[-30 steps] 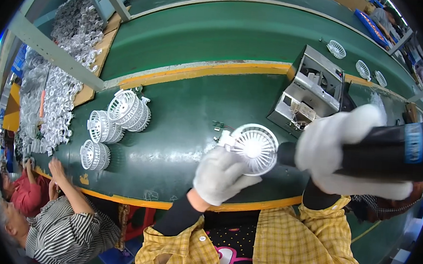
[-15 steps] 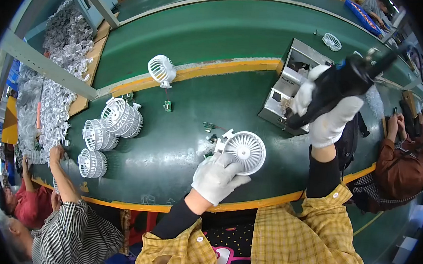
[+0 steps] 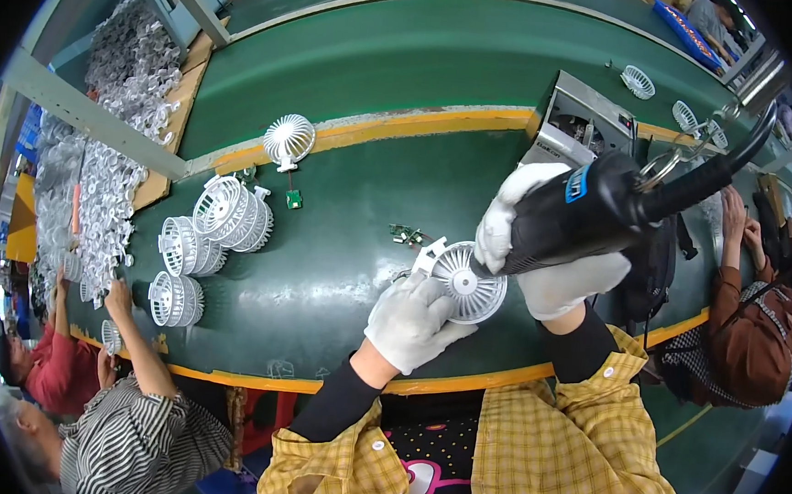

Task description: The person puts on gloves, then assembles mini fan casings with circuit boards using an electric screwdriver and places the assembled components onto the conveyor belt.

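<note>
A black electric screwdriver (image 3: 591, 210) is wrapped in my gloved right hand (image 3: 518, 214), its body slanting down toward the table and its cable rising at the upper right. The tool's front end is close to the centre of a round white slatted fan housing (image 3: 465, 284); my fingers hide whether the tip touches it. In a white glove, my left hand (image 3: 412, 322) grips that housing by its left edge near the hinge tab. Beside the tab lies a small green circuit board (image 3: 406, 236) with wires.
Stacks of white fan housings (image 3: 231, 214) stand at the left. A metal screw feeder (image 3: 581, 122) sits behind my right hand. One slatted cover (image 3: 290, 139) with a circuit board leans by the yellow ledge. Beyond runs a green conveyor (image 3: 401, 50). Co-workers sit on both sides.
My right hand has brought the screwdriver from the metal feeder down and left to the fan housing. The cover at the ledge has shifted slightly left. My left hand stays on the housing.
</note>
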`<state>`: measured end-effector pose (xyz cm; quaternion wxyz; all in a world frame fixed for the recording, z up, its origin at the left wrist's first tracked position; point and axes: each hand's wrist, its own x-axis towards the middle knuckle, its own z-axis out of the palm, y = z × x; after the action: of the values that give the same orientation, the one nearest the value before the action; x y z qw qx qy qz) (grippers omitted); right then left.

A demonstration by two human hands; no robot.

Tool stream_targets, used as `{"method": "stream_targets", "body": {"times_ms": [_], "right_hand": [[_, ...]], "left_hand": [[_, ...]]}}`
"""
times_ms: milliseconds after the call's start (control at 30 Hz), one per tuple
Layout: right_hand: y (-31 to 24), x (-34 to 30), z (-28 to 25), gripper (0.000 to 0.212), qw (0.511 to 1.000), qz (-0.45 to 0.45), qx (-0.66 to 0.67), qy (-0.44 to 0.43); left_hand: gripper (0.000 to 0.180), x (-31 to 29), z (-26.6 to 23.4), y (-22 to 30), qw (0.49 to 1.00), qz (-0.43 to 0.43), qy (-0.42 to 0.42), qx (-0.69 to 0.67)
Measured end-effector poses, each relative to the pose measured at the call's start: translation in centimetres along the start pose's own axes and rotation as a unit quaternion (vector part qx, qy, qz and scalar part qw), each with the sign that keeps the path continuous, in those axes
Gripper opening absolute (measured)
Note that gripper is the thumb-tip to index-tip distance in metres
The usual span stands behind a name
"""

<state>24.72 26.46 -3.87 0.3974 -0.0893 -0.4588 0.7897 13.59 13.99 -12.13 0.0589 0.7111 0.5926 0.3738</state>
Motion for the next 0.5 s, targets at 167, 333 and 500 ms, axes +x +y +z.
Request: {"method": "stream_targets", "body": {"times_ms": [167, 333, 500], "right_hand": [[0.4, 0.3, 0.0, 0.074, 0.998, -0.022, 0.022, -0.06], [-1.0, 0.4, 0.6, 0.099, 0.991, 0.112, -0.068, 0.022], [-0.5, 0.5, 0.1, 0.095, 0.993, 0.109, -0.047, -0.006]], "left_hand": [[0.028, 0.0, -0.1, -0.2, 1.0, 0.004, 0.005, -0.005], [0.029, -0.2, -0.1, -0.3, 1.0, -0.004, 0.003, -0.009], [0.029, 0.2, -0.2, 0.0, 1.0, 0.01, 0.01, -0.009]]}}
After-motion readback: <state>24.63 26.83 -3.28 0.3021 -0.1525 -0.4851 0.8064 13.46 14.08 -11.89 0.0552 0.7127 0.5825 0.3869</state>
